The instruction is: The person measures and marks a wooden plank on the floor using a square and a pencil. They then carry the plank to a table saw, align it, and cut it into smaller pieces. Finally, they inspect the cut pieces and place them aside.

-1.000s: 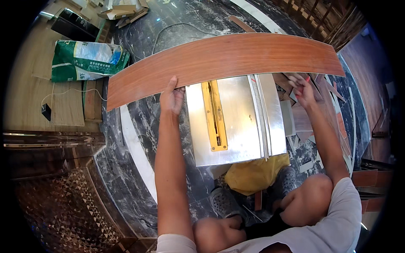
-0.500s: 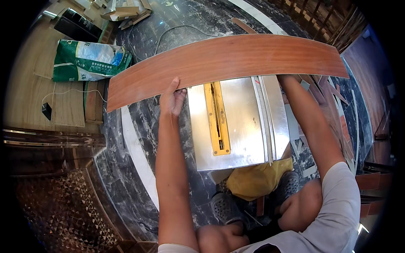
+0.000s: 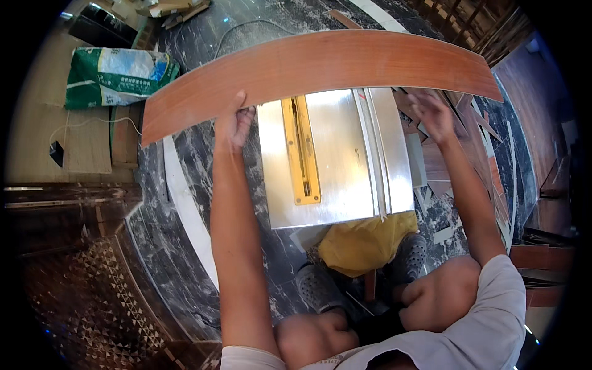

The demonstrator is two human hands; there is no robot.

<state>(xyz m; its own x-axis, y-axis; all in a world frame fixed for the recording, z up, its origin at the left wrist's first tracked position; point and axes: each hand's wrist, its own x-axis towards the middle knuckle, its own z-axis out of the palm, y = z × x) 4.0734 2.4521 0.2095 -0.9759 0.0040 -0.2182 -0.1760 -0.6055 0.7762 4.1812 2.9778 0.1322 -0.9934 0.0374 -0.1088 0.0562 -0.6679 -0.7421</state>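
A long reddish-brown wood-grain plank (image 3: 333, 58) lies crosswise over the far end of a steel saw table (image 3: 339, 154) with a yellow slotted insert (image 3: 290, 142). My left hand (image 3: 234, 123) grips the plank's near edge left of the table, thumb on top and fingers curled at the edge. My right hand (image 3: 435, 117) is just below the plank's right part, beside the table, with loosely bent, separated fingers and nothing visible in them. A yellow bag or cloth (image 3: 364, 246) is bunched beneath the table, between my feet.
A green-and-white sack (image 3: 111, 80), a black box (image 3: 105, 24) and cardboard pieces (image 3: 169, 9) are at upper left. Plank offcuts (image 3: 468, 154) and strips are scattered right of the saw. A cable (image 3: 246, 23) runs over the marble floor (image 3: 172, 246). A patterned wooden panel (image 3: 92, 277) stands at lower left.
My right hand, hidden under the plank half a second ago, has come back toward me into sight. The plank, saw table and left hand appear higher and slightly leftward in the picture.
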